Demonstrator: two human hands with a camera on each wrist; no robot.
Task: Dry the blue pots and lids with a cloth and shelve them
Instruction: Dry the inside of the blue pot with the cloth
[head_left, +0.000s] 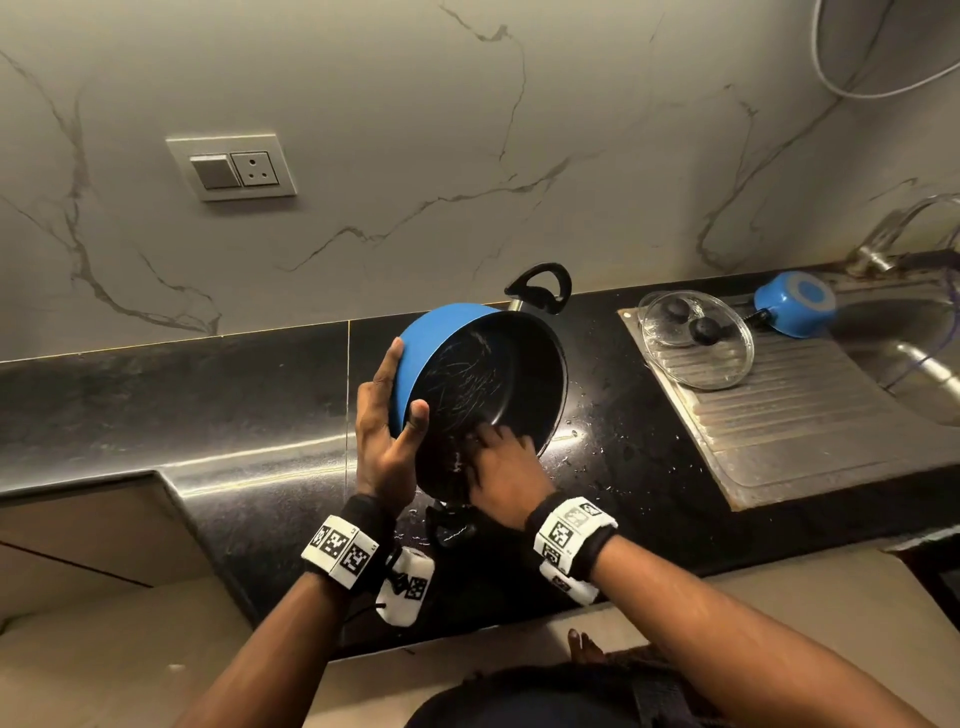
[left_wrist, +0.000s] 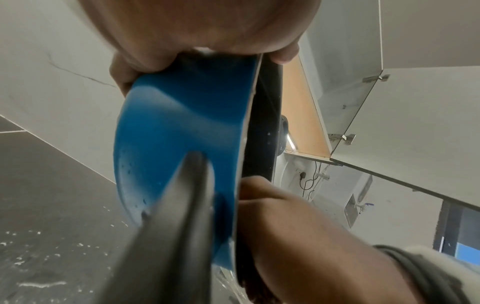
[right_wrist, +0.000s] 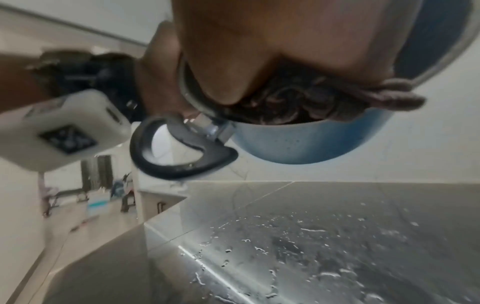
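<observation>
A large blue pot (head_left: 441, 338) with a black, scratched inside is held tilted above the black counter (head_left: 208, 405), its mouth facing me. My left hand (head_left: 400, 395) grips its left rim, thumb inside and fingers on the blue wall (left_wrist: 182, 127). My right hand (head_left: 498, 457) is low inside the pot, bunching a dark cloth (right_wrist: 298, 102) against the black wall. A black loop handle (right_wrist: 182, 150) hangs below the pot, and another (head_left: 540, 286) sticks up at the far side. Two glass lids (head_left: 696, 338) and a small blue saucepan (head_left: 795, 304), upside down, lie on the draining board.
The steel draining board (head_left: 789, 431) and sink (head_left: 914, 338) with tap (head_left: 883, 234) are at right. Water drops (head_left: 597, 447) dot the counter under the pot. A wall socket (head_left: 231, 166) sits on the marble wall. A wall cabinet with an open door (left_wrist: 345, 115) shows overhead.
</observation>
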